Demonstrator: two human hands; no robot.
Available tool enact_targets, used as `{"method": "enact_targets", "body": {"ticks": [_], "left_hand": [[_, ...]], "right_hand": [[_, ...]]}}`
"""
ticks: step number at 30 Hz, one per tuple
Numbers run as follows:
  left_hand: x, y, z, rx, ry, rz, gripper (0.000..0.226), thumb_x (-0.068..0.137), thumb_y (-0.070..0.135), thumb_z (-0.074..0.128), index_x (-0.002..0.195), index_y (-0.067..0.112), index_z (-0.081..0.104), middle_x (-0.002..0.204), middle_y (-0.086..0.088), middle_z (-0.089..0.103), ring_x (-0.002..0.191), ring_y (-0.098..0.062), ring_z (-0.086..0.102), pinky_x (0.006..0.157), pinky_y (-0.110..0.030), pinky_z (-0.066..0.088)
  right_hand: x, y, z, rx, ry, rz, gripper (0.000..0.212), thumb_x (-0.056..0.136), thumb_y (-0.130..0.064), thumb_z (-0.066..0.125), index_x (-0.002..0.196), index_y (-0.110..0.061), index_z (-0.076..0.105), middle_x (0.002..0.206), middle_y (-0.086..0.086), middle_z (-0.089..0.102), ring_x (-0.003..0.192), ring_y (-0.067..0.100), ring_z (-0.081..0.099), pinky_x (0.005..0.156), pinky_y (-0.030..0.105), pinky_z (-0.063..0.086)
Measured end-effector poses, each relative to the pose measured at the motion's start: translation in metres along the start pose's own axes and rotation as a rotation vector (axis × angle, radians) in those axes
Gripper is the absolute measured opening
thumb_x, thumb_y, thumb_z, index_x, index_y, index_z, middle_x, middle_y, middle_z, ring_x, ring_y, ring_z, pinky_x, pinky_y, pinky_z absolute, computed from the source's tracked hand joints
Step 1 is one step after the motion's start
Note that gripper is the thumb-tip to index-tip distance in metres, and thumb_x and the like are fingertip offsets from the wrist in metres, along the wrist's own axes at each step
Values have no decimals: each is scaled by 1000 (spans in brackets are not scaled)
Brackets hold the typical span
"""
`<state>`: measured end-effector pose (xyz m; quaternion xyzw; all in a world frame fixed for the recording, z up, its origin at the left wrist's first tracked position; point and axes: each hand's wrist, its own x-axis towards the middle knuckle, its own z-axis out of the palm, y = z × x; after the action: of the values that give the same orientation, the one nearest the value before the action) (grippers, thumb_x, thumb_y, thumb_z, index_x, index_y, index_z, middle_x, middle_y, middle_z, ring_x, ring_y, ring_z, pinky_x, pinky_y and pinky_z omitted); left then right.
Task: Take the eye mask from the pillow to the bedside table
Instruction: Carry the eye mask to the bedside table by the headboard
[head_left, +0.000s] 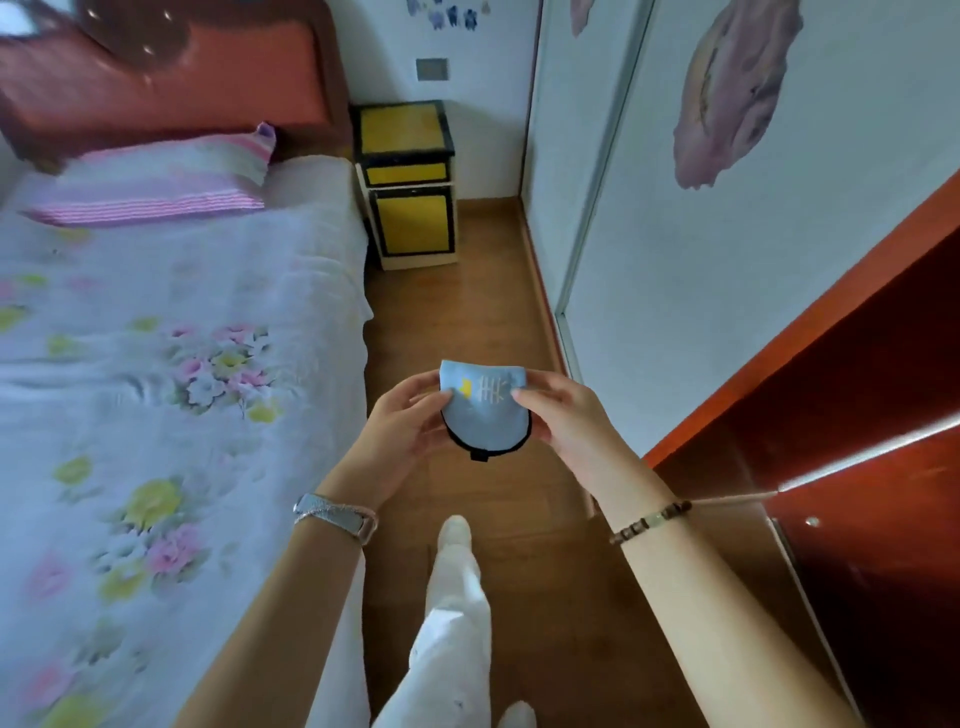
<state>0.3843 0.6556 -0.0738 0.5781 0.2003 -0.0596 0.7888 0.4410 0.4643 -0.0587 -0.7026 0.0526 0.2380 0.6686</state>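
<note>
The eye mask (485, 415) is light blue with a black edge and yellow stitching, folded in half. I hold it over the wooden floor, with my left hand (402, 423) on its left side and my right hand (563, 413) on its right side. The pink striped pillow (156, 179) lies at the head of the bed, far to the upper left, with nothing on it. The yellow bedside table (405, 130) with black trim stands beyond the bed, straight ahead of my hands.
A bed with a floral sheet (156, 389) fills the left. A white sliding wardrobe (675, 234) and a red-brown cabinet (857, 441) line the right. A narrow wooden floor aisle (467, 291) runs between them. My white-trousered leg (457, 597) steps forward.
</note>
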Motion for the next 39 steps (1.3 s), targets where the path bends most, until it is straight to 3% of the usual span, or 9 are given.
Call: {"method": "enact_targets", "body": {"ticks": [5,11,21,26,29,36,39], "left_hand": [[87,51,-18,-33,32,47,32,96,12,59,128,6,60,111,-13,74,101,-27,72,83,-37,62],[193,125,-47,-15,62,80,30,98,10,54,128,7,60,106,-9,73,90,-19,74,75,-32,62],[326,189,-76,-78,119,91,34,100,11,52,133,5,55,122,-17,68,105,-28,70,84,-36,60],[395,219,-82,-114,189,113,34,100,10,51,134,3,54,121,-17,68,99,-24,70,86,-38,60],[441,241,-87,-128,235,125,32,100,9,51,132,5,56,115,-12,70,93,-17,73,76,-30,61],[537,293,-93,-190,350,132,34,100,9,51,133,3,54,115,-13,69,91,-16,74,73,-28,61],[567,309,-102,-180,426,128,35,99,10,55,134,7,55,123,-12,68,104,-20,71,83,-30,60]], "right_hand": [[98,-52,18,-5,-54,-38,26,88,-12,66,113,-16,73,110,5,76,111,24,69,100,47,53],[207,-122,60,-48,-36,-108,26,89,-13,66,115,-17,71,112,3,74,110,19,68,102,44,52],[357,-191,95,11,-133,-15,28,93,-13,64,119,-8,70,109,4,75,105,17,70,93,34,56],[441,-216,105,24,-214,-8,31,95,-14,62,122,-2,67,114,8,73,105,16,69,92,29,56],[496,-238,111,17,-282,-3,33,95,-15,63,124,0,66,118,10,72,108,18,69,91,27,56],[616,-303,128,-172,-360,-73,32,93,-19,65,122,-6,69,114,6,74,109,19,68,99,36,54],[659,-326,147,-267,-337,-198,25,93,-19,65,116,-11,72,102,-5,74,104,14,67,85,22,55]]}}
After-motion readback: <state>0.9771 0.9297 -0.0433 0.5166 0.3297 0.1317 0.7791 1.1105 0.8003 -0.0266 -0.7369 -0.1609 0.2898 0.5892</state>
